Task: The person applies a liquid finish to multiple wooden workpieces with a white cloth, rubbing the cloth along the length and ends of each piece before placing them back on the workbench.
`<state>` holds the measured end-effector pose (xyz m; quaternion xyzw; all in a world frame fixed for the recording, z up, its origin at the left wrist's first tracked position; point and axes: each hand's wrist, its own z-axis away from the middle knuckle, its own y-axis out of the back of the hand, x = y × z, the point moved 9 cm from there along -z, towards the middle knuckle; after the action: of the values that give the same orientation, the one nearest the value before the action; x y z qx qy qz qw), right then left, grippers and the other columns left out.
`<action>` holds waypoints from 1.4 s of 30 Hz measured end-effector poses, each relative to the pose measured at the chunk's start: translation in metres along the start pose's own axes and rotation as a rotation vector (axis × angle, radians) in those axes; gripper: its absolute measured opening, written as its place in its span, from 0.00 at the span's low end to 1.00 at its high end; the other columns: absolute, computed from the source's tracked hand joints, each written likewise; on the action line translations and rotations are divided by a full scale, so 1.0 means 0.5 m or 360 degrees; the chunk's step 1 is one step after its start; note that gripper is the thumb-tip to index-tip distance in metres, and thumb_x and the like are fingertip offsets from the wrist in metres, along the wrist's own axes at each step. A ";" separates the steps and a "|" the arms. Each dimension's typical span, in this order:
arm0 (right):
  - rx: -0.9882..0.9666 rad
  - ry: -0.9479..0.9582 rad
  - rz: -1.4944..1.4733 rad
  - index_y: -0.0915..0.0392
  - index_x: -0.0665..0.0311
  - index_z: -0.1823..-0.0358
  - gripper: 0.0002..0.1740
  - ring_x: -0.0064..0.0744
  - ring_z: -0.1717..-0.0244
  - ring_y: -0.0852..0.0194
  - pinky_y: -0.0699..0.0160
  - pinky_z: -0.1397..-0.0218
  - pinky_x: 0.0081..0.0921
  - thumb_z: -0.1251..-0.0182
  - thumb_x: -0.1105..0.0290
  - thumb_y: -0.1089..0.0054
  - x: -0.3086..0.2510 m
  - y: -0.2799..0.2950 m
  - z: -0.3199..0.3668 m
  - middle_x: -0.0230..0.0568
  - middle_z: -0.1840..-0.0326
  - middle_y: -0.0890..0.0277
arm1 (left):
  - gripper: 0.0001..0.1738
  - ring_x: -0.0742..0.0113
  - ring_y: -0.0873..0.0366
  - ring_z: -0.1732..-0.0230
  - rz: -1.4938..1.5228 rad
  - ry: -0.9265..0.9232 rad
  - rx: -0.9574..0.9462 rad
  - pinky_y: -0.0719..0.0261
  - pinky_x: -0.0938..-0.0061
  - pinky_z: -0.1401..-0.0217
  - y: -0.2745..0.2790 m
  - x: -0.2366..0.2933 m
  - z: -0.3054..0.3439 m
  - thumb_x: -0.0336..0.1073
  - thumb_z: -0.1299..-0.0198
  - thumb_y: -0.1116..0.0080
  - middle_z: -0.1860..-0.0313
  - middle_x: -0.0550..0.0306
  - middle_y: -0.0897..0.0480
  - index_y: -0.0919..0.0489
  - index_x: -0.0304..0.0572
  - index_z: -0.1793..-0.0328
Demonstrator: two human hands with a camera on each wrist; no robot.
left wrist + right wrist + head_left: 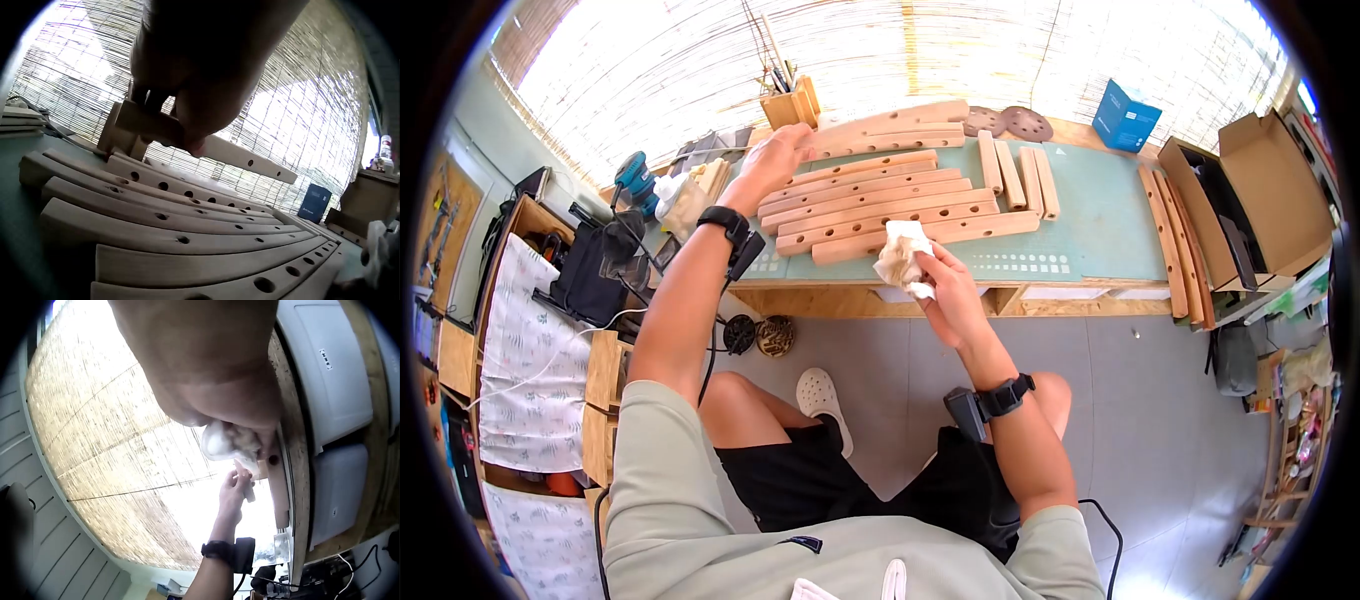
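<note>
Head: cloth [903, 258] in fingers [941, 270], pens [780, 78] in holder [786, 108]

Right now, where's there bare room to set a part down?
Best: bare green mat between the four short bars and the long curved slats at right. Thin strip in front of the nearest drilled rail, partly blocked by right hand and cloth. Crowded: center, packed with drilled rails; left end, around the blue sander.

Bright daylight glares through the blind [1000, 50]; the left wrist view looks dim, perhaps blurred.
</note>
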<state>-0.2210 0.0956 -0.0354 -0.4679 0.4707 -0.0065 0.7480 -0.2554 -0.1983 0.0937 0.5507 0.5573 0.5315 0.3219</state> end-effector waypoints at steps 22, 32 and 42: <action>0.0859 0.1660 0.2543 0.19 0.64 0.37 0.20 0.45 0.28 0.24 0.25 0.27 0.34 0.24 0.83 0.53 -0.343 0.124 0.174 0.46 0.32 0.19 | 0.21 0.45 0.15 0.53 0.0352 -0.0223 -0.0129 0.18 0.54 0.50 -0.103 0.309 0.384 0.49 0.27 0.41 0.53 0.52 0.15 0.23 0.50 0.34; 0.0716 0.1487 0.2756 0.19 0.65 0.40 0.19 0.52 0.28 0.25 0.26 0.25 0.41 0.24 0.83 0.54 -0.288 0.143 0.105 0.49 0.33 0.19 | 0.19 0.71 0.18 0.61 0.1520 0.0222 -0.0187 0.20 0.72 0.54 -0.142 0.159 0.427 0.34 0.37 0.28 0.63 0.56 0.13 0.17 0.33 0.43; 0.0260 0.1619 0.2595 0.15 0.62 0.43 0.22 0.47 0.28 0.22 0.26 0.23 0.44 0.36 0.87 0.43 0.002 -0.139 0.160 0.45 0.38 0.15 | 0.15 0.76 0.23 0.64 0.1605 0.0207 -0.0068 0.22 0.76 0.60 -0.208 0.222 0.425 0.29 0.35 0.29 0.63 0.60 0.14 0.17 0.33 0.45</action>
<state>-0.1334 0.1117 0.0222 0.1152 0.9170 0.2804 0.2593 -0.1038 -0.0235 -0.0282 0.7103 0.2300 0.6653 0.0010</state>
